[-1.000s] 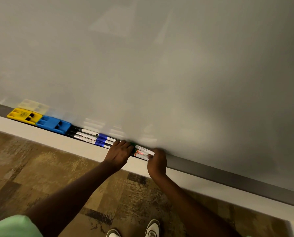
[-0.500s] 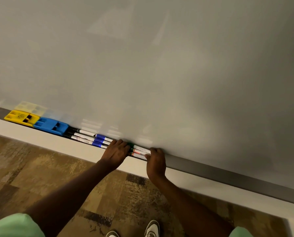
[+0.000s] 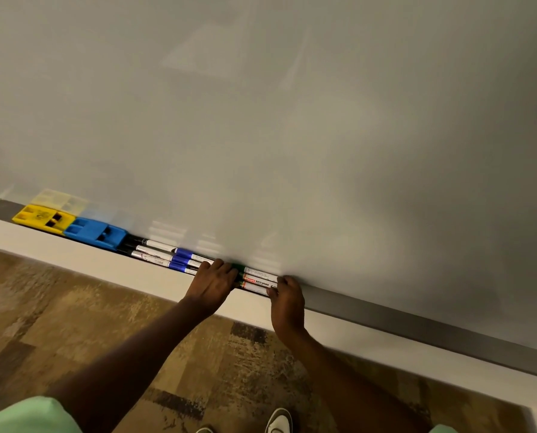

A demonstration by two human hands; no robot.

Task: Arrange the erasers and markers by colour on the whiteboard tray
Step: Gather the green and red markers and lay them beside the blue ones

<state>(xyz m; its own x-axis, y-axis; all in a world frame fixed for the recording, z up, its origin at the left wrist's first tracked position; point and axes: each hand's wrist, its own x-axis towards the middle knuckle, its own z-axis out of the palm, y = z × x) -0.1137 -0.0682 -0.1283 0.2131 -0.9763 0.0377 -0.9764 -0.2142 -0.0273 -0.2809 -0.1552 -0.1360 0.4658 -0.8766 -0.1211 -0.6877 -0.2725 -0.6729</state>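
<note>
Whiteboard [image 3: 292, 135] fills most of the view, w/ patchy brown carpet [image 3: 73, 323] below. Along its bottom edge runs the grey tray [image 3: 417, 323]. At tray's left end: yellow eraser [image 3: 44, 217], then blue eraser [image 3: 96, 233] touching it. Just right of that, black-capped markers [image 3: 150, 251] lie stacked lengthwise, then blue-capped markers [image 3: 183, 260] end to end w/ them. Mid-tray sits the green marker group [image 3: 258, 280]; a green cap shows, though some labels have red print, so exact colours aren't certain.

Left hand [image 3: 212, 284] rests flat, fingers on the left end of that group, covering the join w/ the blue ones. Right hand [image 3: 287, 300] has fingertips curled against the group's right end. Neither is closed round a marker; both press from the ends, nothing lifted.

Step looks like squaring up the last group, pushing it leftward against the blue set. Task seems nearly done. Next prob needs a gentle, even push along the tray so the stacked markers don't roll off the front edge, then letting go.
</note>
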